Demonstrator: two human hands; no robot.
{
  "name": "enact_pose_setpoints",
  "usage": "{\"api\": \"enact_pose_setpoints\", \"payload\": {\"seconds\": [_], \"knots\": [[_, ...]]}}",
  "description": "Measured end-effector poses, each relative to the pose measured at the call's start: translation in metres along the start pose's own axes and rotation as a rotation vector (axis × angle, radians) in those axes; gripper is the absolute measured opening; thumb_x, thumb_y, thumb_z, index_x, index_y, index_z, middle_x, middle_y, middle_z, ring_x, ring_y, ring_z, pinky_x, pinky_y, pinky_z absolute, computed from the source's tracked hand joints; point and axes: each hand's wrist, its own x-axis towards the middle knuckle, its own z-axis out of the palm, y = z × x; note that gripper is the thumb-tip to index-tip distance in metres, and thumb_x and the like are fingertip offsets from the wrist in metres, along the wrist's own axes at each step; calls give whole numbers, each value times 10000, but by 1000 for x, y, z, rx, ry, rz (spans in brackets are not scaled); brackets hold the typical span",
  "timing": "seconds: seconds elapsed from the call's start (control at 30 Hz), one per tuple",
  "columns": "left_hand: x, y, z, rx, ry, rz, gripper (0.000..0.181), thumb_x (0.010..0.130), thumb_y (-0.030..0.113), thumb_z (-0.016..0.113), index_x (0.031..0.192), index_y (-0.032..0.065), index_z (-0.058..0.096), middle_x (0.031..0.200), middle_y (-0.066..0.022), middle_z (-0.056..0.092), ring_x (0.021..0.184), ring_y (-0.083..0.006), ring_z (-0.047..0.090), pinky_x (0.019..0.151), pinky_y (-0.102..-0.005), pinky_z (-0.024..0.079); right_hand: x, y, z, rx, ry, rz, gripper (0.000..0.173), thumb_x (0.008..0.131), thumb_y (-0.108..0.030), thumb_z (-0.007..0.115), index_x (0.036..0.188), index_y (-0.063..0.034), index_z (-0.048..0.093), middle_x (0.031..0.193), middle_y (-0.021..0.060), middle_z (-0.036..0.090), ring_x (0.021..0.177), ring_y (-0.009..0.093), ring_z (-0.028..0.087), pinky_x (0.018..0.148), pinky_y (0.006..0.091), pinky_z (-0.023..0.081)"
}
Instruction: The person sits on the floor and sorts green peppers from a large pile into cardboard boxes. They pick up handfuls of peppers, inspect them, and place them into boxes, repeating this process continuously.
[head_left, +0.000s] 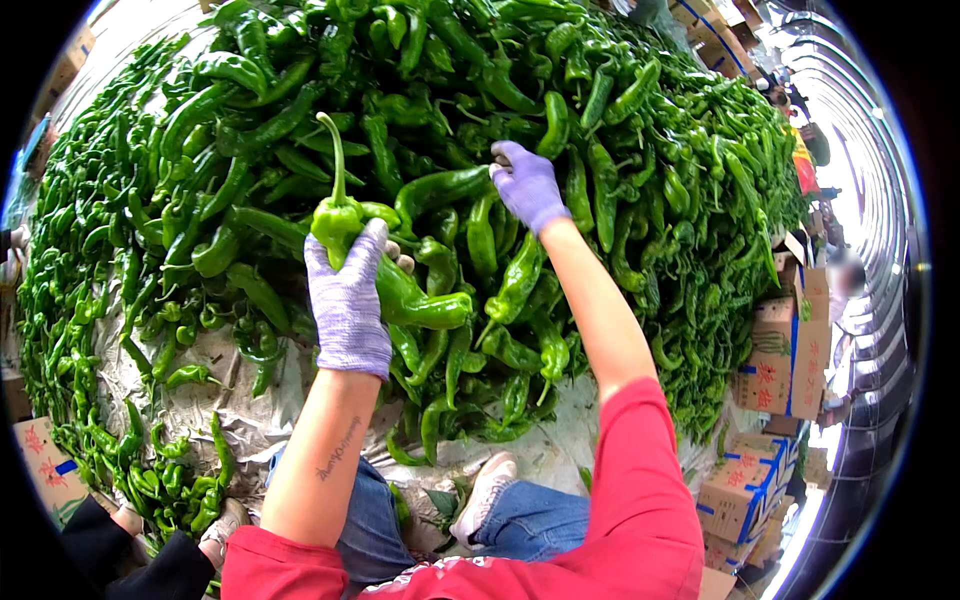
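My left hand (346, 304), in a purple knit glove, is closed around green peppers. One held pepper (337, 222) points its long stem upward above the thumb. A second, bent pepper (424, 306) sticks out to the right from under the hand; my palm hides part of it. My right hand (531, 186), gloved the same way, is over the heap with its fingers curled. Its thumb meets the end of a long curved green pepper (441, 193); whether it grips this pepper is unclear. The large heap of green peppers (600, 176) spreads around both hands.
Pale sheeting (247, 401) lies under the heap. Printed cardboard boxes (772, 356) stand at right, with another box (49, 465) at left. Another person's dark-trousered legs (161, 562) are at lower left, beside a small pepper pile (180, 480). My shoe (484, 491) is below the heap.
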Motion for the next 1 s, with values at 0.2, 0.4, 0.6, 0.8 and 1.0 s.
{"api": "enact_pose_setpoints", "payload": {"seconds": [0.2,0.4,0.6,0.8,1.0], "knots": [[5,-1,0,-225,-151,-101,302,881,196,645,1117,75,501,951,-119,566,874,-294,620,804,-467,547,79,59,73,-346,-127,9,487,868,-69,560,1312,-269,569,1069,220,651,973,387,635,849,447,520],[19,17,-16,-61,-251,95,283,872,229,682,1045,27,586,838,-47,586,703,-138,593,669,-316,517,14,39,-12,-337,60,-327,232,954,-200,526,1134,-136,658,828,207,676,716,355,677,660,440,562],[-6,14,-2,244,-538,289,466,832,121,744,1241,54,530,1055,-31,627,911,-101,582,820,-244,486,-60,-123,-193,58,-523,52,264,1007,-199,497,990,-18,688,644,69,672,433,69,577,375,196,476],[-43,-16,5,-117,-855,-253,663,804,173,753,1365,81,411,1191,-37,543,1089,-153,539,930,-332,479,-49,-177,-146,156,-824,189,357,995,-342,523,930,-31,685,539,27,600,370,53,490,374,192,402],[-33,-31,-6,-432,-668,-426,649,811,259,695,1364,65,417,1203,-87,551,1075,-238,576,958,-409,481,-19,-122,-78,874,-751,319,397,1003,-349,515,1139,5,632,665,-19,600,372,7,368,362,146,285]]}}
